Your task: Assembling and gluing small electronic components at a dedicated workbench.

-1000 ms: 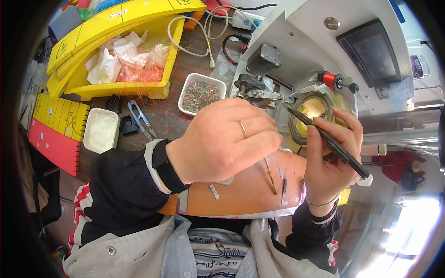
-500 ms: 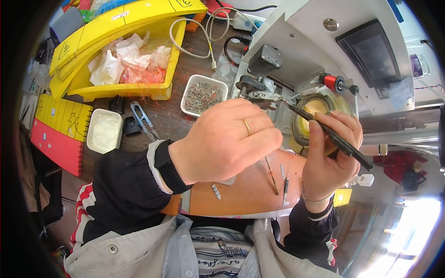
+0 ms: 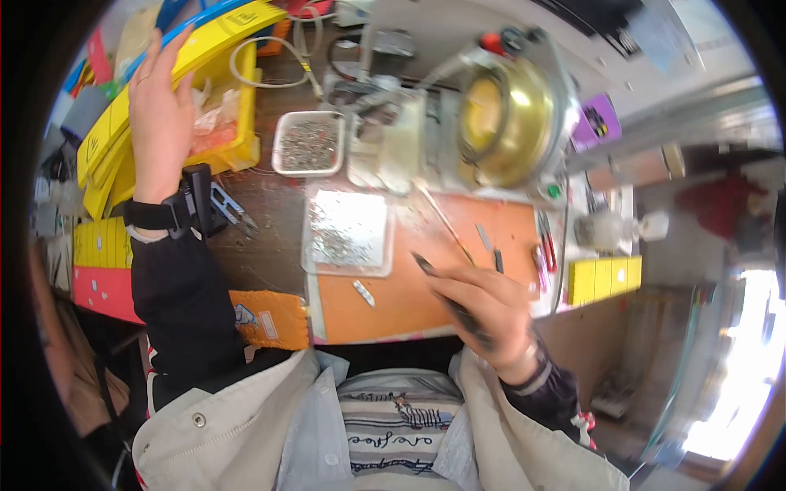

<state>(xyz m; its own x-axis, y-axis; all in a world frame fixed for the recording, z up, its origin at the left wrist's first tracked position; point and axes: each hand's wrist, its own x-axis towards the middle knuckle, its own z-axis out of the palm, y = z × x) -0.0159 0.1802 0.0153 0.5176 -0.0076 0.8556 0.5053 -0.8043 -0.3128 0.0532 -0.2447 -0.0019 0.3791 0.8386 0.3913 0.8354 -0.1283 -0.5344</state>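
My left hand [image 3: 160, 123] is up at the far left, fingers stretched over the yellow strips [image 3: 106, 135] beside the yellow bin [image 3: 246, 147]. Whether its fingertips touch the strips I cannot tell. My right hand [image 3: 491, 315], smeared a little by motion, is closed around black tweezers [image 3: 465, 315] above the orange mat [image 3: 409, 307]. To its left is a clear square tray [image 3: 387, 266] with many tiny shiny metal pieces on a white sheet. A small silvery piece [image 3: 363, 293] lies on the mat below that tray.
Behind the tray stands a white tub [image 3: 282, 170] of small metal parts. A machine with a round metal bowl [image 3: 528, 123] fills the back. A thin stick [image 3: 442, 217] and blades [image 3: 498, 260] lie on the mat. Blue-handled snips [image 3: 229, 204] are near my left wrist.
My left hand has left the machine and moved far left to the yellow strips. My right hand has come back toward me, still holding the tweezers. The head view has shifted.
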